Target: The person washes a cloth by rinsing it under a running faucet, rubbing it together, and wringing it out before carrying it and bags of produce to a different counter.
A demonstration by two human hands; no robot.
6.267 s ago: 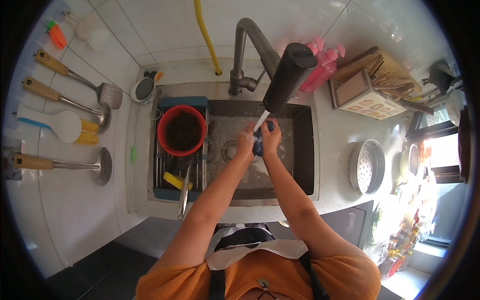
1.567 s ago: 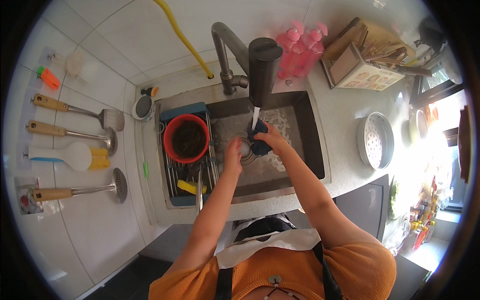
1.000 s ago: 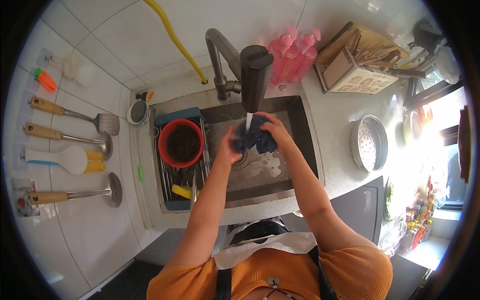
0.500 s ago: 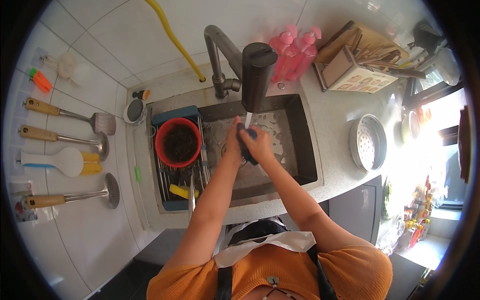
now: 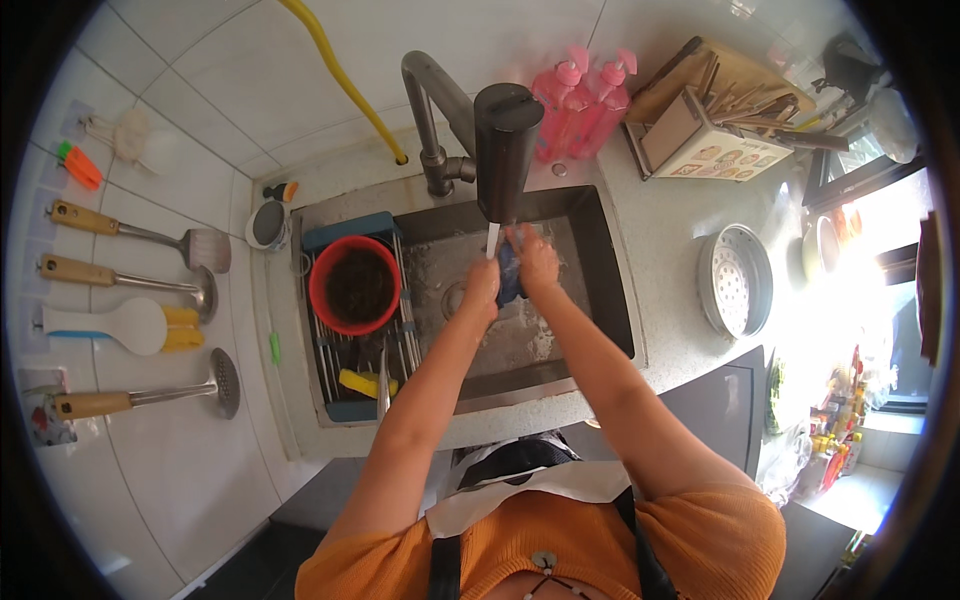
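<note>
Over the basin of the metal sink [image 5: 605, 280], both hands grip a wet, crumpled dark blue cloth [image 5: 510, 276]. My left hand [image 5: 482, 284] is closed on its left side, just under the water stream [image 5: 493, 240]. On the other side, my right hand [image 5: 539, 262] holds the cloth with bent fingers, slightly farther from me. Water runs from the dark cylindrical head of the faucet [image 5: 505, 140] right above my hands. Part of the cloth is hidden behind the fingers.
A red bowl [image 5: 318, 305] with dark contents stands on the rack at the sink's left, near a yellow sponge [image 5: 358, 382]. Pink pump bottles [image 5: 560, 115], a utensil holder [image 5: 715, 145] and a perforated metal pan [image 5: 735, 285] sit on the counter. Utensils [image 5: 130, 275] hang left.
My right hand has moved away and slightly right, and the hands have drawn apart. The cloth, dark and bunched before, now shows more blue between them.
</note>
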